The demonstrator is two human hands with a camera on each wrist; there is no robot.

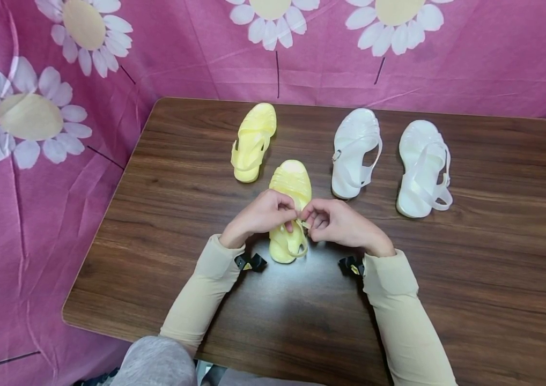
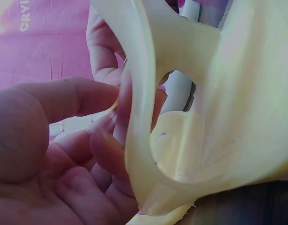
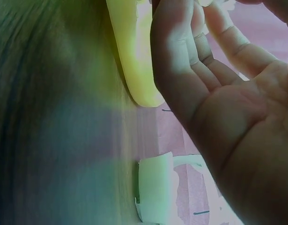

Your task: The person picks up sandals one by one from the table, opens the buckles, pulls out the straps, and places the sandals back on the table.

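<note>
A yellow jelly sandal point(image 1: 291, 177) lies on the table with its toe pointing away from me. My left hand point(image 1: 260, 214) is over its left side, thumb and fingers pinching the ankle strap point(image 2: 140, 75) near the buckle. From the other side my right hand point(image 1: 345, 224) pinches the strap's free end between thumb and forefinger, its other fingers curled. The fingertips of both hands nearly meet above the sandal's middle. In the left wrist view the strap loops close to the camera and covers part of the fingers. The buckle itself is mostly hidden.
Another yellow sandal point(image 1: 253, 142) lies behind and to the left. Two white sandals, one nearer the middle point(image 1: 347, 166) and one farther right point(image 1: 413, 187), lie toward the back. The brown wooden table point(image 1: 495, 279) meets a pink flowered cloth point(image 1: 181, 53).
</note>
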